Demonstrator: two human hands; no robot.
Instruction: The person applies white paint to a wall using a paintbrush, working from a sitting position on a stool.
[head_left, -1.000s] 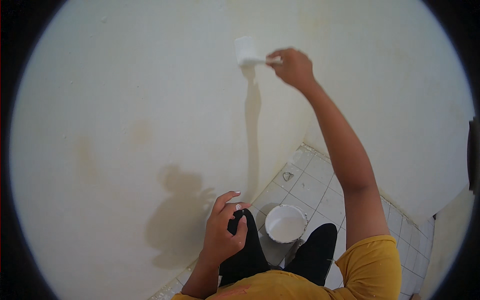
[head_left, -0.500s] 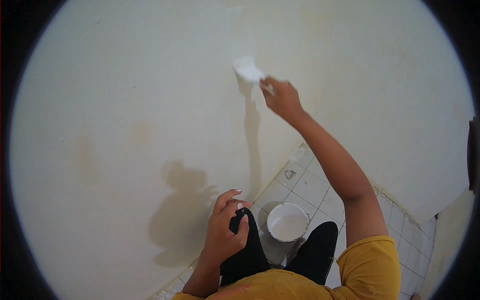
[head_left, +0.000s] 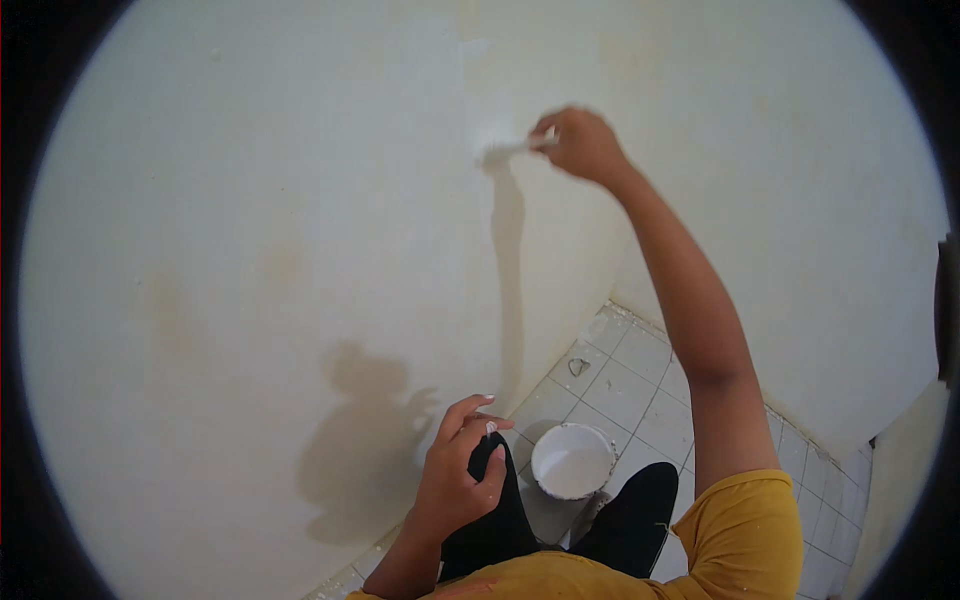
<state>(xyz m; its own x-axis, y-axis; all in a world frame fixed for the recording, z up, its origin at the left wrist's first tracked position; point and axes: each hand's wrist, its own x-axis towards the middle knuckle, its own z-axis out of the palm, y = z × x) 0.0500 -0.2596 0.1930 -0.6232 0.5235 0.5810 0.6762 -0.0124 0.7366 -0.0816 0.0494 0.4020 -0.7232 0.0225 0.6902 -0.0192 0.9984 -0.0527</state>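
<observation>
My right hand (head_left: 586,146) is raised at arm's length, its fingers wrapped round the handle of a paintbrush (head_left: 512,150). The brush points left, seen nearly edge-on, its white head at the pale wall (head_left: 300,120). A brighter white patch shows on the wall round the head. Low over my left knee, my left hand (head_left: 462,472) holds nothing; its fingers are loosely bent and apart, with white smears on them. Between my knees, a small white bucket (head_left: 540,478) stands on the floor with whitish paint (head_left: 578,472) inside.
White floor tiles (head_left: 655,420) with paint specks meet the walls in a corner ahead. A second pale wall (head_left: 800,250) rises on the right, with a dark object (head_left: 943,310) at the far right edge. A small ring-like scrap (head_left: 578,367) lies beyond the bucket.
The right hand has shifted slightly right and up, and the brush has turned from showing its broad white face to nearly edge-on. My left hand stays over the knee.
</observation>
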